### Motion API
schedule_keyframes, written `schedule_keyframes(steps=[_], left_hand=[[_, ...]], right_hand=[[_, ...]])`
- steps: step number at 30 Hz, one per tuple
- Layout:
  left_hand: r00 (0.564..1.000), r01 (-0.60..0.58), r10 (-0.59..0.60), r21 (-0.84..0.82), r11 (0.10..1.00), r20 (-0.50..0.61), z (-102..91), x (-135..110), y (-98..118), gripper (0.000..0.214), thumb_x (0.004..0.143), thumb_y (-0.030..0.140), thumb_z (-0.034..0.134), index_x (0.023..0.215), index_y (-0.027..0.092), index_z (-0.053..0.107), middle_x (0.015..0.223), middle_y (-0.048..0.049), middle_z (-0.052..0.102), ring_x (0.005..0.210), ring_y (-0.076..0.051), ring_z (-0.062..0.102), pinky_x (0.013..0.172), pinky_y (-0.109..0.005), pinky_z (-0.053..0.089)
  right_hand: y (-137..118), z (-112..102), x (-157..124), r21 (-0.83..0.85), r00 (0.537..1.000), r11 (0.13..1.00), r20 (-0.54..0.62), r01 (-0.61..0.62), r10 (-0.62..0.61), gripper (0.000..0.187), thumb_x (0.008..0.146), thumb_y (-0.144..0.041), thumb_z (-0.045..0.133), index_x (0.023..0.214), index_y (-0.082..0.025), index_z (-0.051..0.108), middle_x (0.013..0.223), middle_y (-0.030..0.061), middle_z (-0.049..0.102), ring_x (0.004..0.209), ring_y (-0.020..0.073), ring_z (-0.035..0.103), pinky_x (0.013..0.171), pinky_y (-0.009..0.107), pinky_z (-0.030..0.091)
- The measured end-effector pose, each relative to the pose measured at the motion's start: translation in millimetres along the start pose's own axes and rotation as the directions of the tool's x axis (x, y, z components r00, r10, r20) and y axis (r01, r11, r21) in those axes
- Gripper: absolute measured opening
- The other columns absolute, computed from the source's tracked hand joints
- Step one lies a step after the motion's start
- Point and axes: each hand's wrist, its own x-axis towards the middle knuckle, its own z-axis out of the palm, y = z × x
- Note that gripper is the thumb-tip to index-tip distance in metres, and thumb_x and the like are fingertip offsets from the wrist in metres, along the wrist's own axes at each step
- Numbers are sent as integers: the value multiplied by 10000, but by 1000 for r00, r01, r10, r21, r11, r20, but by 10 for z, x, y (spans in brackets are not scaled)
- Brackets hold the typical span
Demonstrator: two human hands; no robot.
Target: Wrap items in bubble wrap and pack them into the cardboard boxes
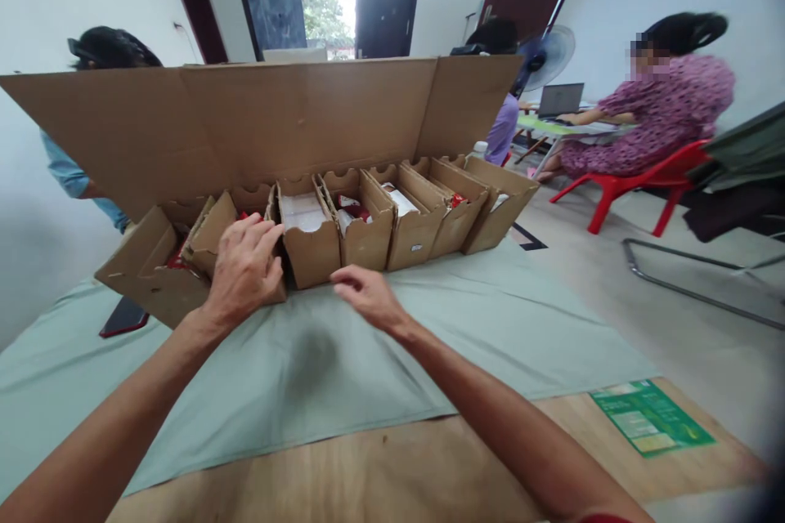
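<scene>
A row of several small open cardboard boxes point(361, 221) stands on a pale green cloth point(319, 359), in front of a large upright cardboard sheet point(263, 122). White and red items lie inside the boxes. My left hand point(245, 270) rests on top of one small box near the left end of the row, fingers curled over its edge. My right hand point(368, 294) hovers just in front of the middle boxes, fingers loosely bent, holding nothing that I can see.
A dark red phone-like object point(126, 316) lies on the cloth at left. A green leaflet point(650, 417) lies on the wooden tabletop at right. One person sits on a red chair point(638, 180) at a laptop point(561, 100); other people are behind the cardboard.
</scene>
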Motion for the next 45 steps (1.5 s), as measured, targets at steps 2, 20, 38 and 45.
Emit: schedule_keyframes(steps=[2, 20, 38, 45], left_hand=[[992, -39, 39, -5, 999, 119, 117, 186, 93, 521, 918, 236, 515, 1421, 109, 555, 1385, -178, 643, 1414, -341, 476, 1187, -508, 352], [955, 16, -39, 81, 997, 295, 242, 404, 35, 549, 896, 230, 432, 1410, 101, 574, 1026, -174, 741, 1033, -377, 648, 968, -539, 487], [877, 0, 131, -273, 962, 461, 1359, -837, 1130, 557, 1009, 497, 474, 1454, 184, 592, 1550, -187, 527, 1441, -376, 471, 1160, -604, 425], [896, -54, 155, -245, 968, 416, 1379, -916, 1138, 559, 1030, 504, 422, 1454, 184, 594, 1539, -191, 539, 1426, -368, 489, 1151, -591, 427]], right_hand=[[88, -420, 35, -32, 987, 999, -160, -38, 32, 342, 882, -245, 551, 1187, -188, 695, 1014, 63, 764, 853, 171, 697, 845, 334, 562], [-402, -611, 750, -660, 999, 750, -17, -45, 46, 224, 971, -296, 576, 1160, -261, 690, 1059, 49, 795, 1030, 253, 729, 835, 315, 502], [-184, -1389, 568, -794, 992, 594, -106, -129, 74, 226, 968, -219, 557, 1135, -231, 708, 1199, 103, 754, 1111, 285, 705, 913, 373, 537], [-103, -1767, 286, -750, 966, 653, -233, -105, -113, 393, 968, -237, 582, 1361, -234, 600, 1417, 83, 627, 1219, 254, 640, 999, 363, 517]])
